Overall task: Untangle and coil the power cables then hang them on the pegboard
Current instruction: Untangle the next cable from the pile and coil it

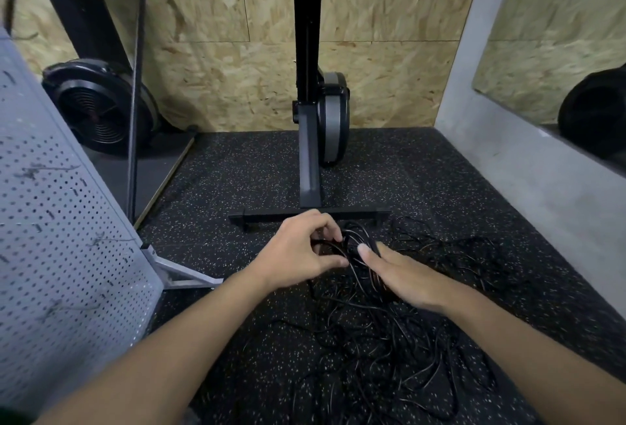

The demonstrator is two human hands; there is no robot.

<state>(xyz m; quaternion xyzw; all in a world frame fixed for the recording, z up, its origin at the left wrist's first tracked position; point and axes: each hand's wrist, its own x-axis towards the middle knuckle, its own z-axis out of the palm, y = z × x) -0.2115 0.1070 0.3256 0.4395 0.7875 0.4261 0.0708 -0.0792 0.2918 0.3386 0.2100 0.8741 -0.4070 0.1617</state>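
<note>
A tangle of thin black power cables (382,350) lies spread over the speckled rubber floor in front of me. Above it I hold a small black coil of cable (359,255) between both hands. My left hand (301,252) pinches strands at the coil's left side with curled fingers and thumb. My right hand (403,275) grips the coil's right side, thumb laid over the loops. More loose cable trails from the coil down into the tangle. The grey perforated pegboard (57,255) stands tilted at the left on a metal foot.
A black rowing machine stand (310,160) with a cross foot (308,216) sits just beyond my hands. A black fan-wheel machine (98,106) stands at the back left. Behind is an OSB wall; a grey concrete ledge (528,167) runs along the right.
</note>
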